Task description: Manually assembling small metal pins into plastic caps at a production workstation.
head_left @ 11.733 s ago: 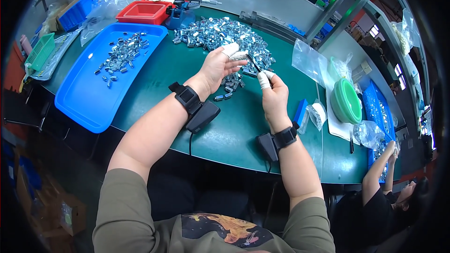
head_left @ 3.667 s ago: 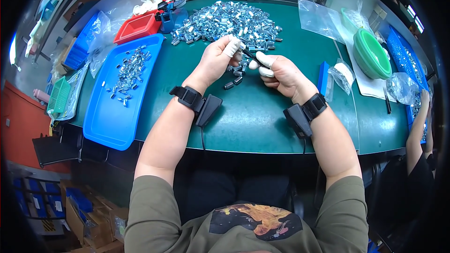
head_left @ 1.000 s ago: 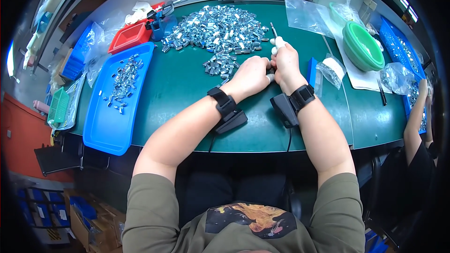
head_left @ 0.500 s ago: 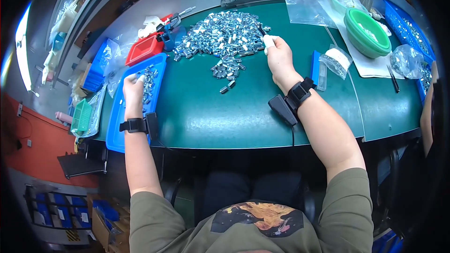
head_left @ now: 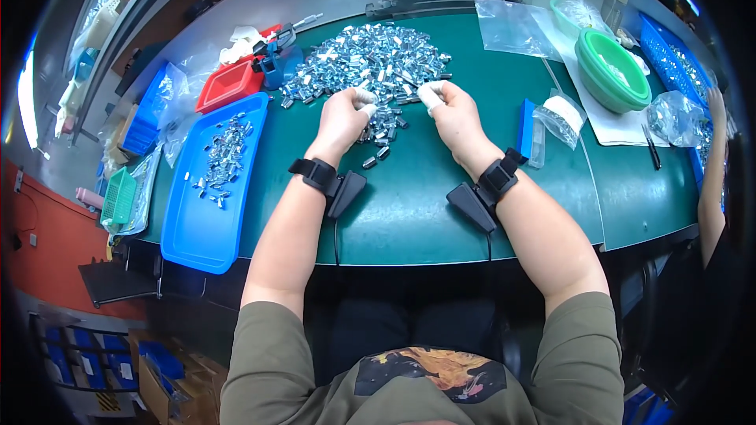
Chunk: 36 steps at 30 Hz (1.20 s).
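Left hand (head_left: 340, 116) and right hand (head_left: 450, 110) – both curled at the near edge of the pile of metal clips (head_left: 368, 63) on the table (head_left: 409, 205) (what they grip, I cannot tell); a careless sweep could scatter clips.

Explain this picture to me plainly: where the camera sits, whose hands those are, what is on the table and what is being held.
The camera sits on a person's head and looks down, so the forearms enter from below and edges bend. The left hand and right hand are bare, with taped fingertips and black wrist bands. Both rest at the near edge of a pile of small shiny metal parts on a green table. Whether either hand grips a part is too small to tell. To the left lies a blue tray with a few parts; to the right, green bowls.
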Available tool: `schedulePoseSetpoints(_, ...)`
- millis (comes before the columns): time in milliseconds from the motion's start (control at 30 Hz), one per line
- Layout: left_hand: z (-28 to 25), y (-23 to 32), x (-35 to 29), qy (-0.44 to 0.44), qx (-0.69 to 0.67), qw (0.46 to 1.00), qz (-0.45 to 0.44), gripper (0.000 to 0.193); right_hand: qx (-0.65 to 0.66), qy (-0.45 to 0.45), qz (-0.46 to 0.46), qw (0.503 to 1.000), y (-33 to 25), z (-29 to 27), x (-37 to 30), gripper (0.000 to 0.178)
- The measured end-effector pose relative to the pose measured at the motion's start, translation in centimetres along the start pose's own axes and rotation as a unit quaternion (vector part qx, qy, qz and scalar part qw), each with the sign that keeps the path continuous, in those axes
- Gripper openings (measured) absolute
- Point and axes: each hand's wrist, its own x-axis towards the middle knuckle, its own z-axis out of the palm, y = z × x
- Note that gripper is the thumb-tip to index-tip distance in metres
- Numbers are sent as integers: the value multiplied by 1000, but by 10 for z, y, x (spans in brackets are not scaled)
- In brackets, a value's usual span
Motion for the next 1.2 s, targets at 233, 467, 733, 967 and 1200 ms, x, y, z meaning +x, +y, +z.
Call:
schedulePoseSetpoints(233, 4, -11, -2, 23, -226, 971, 81, 16, -74, -40, -69, 994, -6, 0, -4, 19)
schedulePoseSetpoints(467, -2, 8, -9, -43, -359, 929, 76, 18, -105, -70, -61, 990, -8, -2, -1, 19)
schedulePoseSetpoints(733, -3, 11, -10, -69, -401, 907, 110, 21, -78, -87, 29, 993, -18, -5, -2, 22)
schedulePoseSetpoints(967, -1, 9, -11, -77, -410, 901, 120, 22, -34, -90, 100, 990, -24, -8, -4, 23)
schedulePoseSetpoints(1200, 2, 8, -10, -62, -427, 897, 97, 22, 27, -125, 195, 972, -31, -15, -3, 23)
